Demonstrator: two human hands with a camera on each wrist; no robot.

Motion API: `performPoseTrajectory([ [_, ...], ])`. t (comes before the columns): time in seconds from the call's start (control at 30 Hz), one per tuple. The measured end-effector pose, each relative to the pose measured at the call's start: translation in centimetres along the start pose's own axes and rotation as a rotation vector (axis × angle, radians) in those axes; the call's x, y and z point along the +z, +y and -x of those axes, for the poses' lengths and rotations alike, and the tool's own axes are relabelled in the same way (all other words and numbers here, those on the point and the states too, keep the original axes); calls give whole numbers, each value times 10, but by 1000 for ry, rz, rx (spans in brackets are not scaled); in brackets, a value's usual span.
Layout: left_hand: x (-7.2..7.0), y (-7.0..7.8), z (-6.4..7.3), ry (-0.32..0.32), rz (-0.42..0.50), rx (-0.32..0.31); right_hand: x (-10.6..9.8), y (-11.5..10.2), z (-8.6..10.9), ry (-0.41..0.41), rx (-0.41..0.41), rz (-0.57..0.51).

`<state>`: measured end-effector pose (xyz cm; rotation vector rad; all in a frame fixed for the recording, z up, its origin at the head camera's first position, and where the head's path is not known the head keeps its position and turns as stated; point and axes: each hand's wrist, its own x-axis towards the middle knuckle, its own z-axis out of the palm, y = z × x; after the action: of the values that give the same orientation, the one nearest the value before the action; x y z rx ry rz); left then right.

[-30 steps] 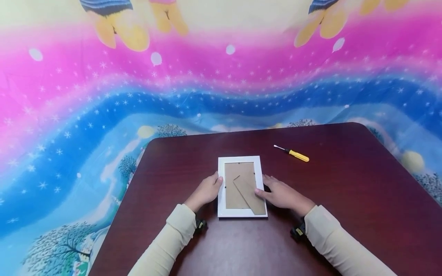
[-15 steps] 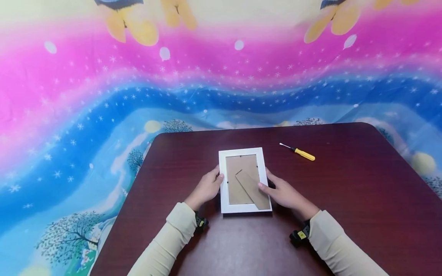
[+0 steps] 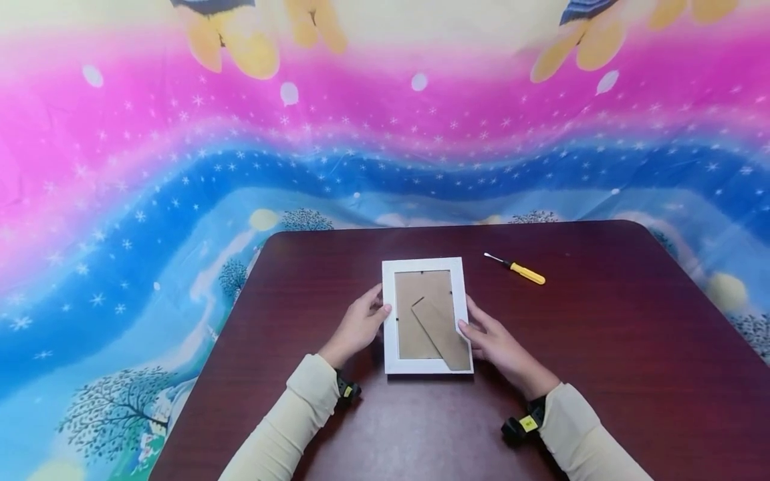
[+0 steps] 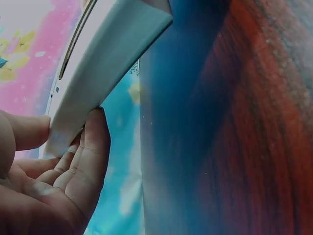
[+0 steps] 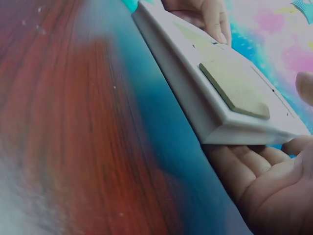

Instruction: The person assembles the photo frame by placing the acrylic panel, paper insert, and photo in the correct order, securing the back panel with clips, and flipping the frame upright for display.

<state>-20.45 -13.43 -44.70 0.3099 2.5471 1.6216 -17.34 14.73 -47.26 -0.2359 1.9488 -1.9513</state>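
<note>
A white picture frame (image 3: pixel 390 314) is held back side up, tilted and raised off the table. Its brown backing board (image 3: pixel 415 334) carries a slanted easel leg (image 3: pixel 442 342), and small dark tabs sit around the board. My left hand (image 3: pixel 359 324) pinches the left edge, thumb on the back and fingers (image 4: pixel 95 147) underneath. On the other side, my right hand (image 3: pixel 502 344) supports the lower right with its fingers (image 5: pixel 244 164) beneath. The right thumb (image 5: pixel 305 87) stands apart from the frame in the right wrist view. The picture side faces away.
A yellow-handled screwdriver (image 3: pixel 525 272) lies on the dark red wooden table (image 3: pixel 601 321), beyond the frame to the right. Behind the table hangs a colourful printed cloth (image 3: pixel 385 133). Black wrist cameras (image 3: pixel 520 427) are strapped at both cuffs.
The picture frame has risen and tilted up a little, carried by both hands. My right thumb has shifted outward from the easel leg to the frame's right edge. The screwdriver stays put.
</note>
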Motion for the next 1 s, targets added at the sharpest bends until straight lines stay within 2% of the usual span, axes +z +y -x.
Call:
performPoseTrajectory([
  [0.2,-5,-4,1,3,61,0,-1,2,2,-61,-30,-99],
  [0.53,-11,-4,-1,-2,129,27,-8,-4,-1,-109,-52,-146],
  [0.67,-15,-3,-5,15,152,43,-12,-10,-8,-176,-81,-214],
  [0.83,-14,-2,-11,-3,144,38,-19,-12,-10,-257,-114,-230],
  [1.0,-15,-1,-13,-9,125,30,-22,-12,-10,-302,-121,-213],
])
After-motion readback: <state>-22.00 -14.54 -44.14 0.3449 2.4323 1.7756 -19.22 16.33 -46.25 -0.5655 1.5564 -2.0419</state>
